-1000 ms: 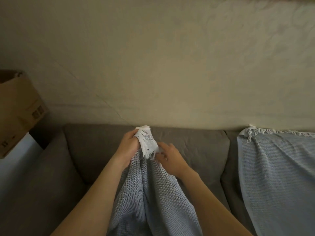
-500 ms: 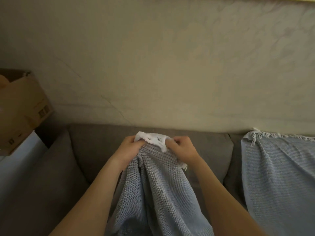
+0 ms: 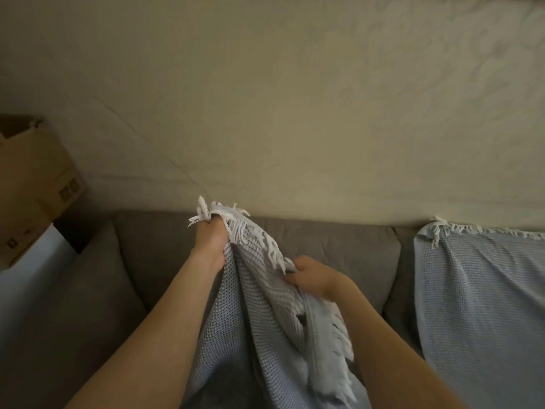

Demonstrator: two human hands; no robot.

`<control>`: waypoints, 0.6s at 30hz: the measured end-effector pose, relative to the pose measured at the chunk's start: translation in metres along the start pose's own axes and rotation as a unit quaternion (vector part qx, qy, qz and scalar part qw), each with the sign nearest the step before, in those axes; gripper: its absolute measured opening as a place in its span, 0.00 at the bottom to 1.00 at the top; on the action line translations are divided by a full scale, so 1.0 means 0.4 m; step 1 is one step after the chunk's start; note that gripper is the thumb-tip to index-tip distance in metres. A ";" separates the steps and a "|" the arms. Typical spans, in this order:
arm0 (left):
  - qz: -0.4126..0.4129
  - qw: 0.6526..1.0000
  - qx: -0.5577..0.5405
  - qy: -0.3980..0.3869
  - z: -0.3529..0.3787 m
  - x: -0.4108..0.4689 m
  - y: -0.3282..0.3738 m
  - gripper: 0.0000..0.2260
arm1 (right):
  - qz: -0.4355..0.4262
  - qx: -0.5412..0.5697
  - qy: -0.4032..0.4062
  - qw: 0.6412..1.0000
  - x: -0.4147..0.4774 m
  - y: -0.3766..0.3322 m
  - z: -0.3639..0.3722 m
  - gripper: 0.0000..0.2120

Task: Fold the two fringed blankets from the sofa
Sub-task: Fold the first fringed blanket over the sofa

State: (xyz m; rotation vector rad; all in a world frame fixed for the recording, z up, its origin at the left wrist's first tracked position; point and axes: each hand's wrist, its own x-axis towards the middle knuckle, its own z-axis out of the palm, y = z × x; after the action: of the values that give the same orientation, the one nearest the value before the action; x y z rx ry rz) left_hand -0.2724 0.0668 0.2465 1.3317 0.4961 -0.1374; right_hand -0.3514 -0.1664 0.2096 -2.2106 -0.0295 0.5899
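A light blue waffle-knit blanket [image 3: 259,329] with a white fringe hangs in front of me over the grey sofa [image 3: 153,255]. My left hand [image 3: 211,243] grips its fringed corner, raised near the top of the backrest. My right hand [image 3: 314,277] sits lower and to the right, pinching the same fringed edge, which runs slanted between the two hands. A second light blue fringed blanket [image 3: 483,308] lies draped over the sofa's right backrest cushion.
A cardboard box [image 3: 32,184] stands at the left beyond the sofa arm, over a white surface [image 3: 26,278]. A beige wall [image 3: 295,98] rises right behind the sofa.
My hands were together at the bunched corner. Now the left hand is higher, the right hand has slid down and right along the fringe, and the edge is spread between them.
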 end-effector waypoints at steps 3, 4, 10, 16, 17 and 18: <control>0.012 1.000 0.011 0.004 0.013 0.040 0.010 0.23 | -0.034 0.304 0.085 0.948 0.012 -0.109 -0.009 0.07; 0.014 1.000 0.011 -0.004 0.015 0.045 0.016 0.21 | -0.051 0.400 0.112 0.908 0.014 -0.151 -0.020 0.07; -0.008 0.999 0.007 -0.040 0.015 0.004 0.043 0.17 | -0.165 0.608 0.186 0.754 0.022 -0.289 -0.115 0.17; 0.054 0.976 0.202 -0.061 0.000 0.021 -0.012 0.29 | -0.073 0.280 0.416 0.862 0.021 -0.242 -0.023 0.35; 0.079 0.970 0.223 -0.051 -0.001 0.004 -0.015 0.28 | -0.032 0.254 0.427 0.867 0.022 -0.223 0.003 0.31; 0.095 0.966 0.231 -0.059 -0.003 -0.002 -0.025 0.27 | -0.005 0.239 0.420 0.875 0.024 -0.203 0.026 0.26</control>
State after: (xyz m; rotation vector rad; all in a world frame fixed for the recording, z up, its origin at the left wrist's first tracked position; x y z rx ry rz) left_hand -0.2773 0.0651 0.2377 1.8088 0.2386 -0.1799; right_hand -0.3329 -0.1035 0.2597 -1.7994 0.5045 -0.3820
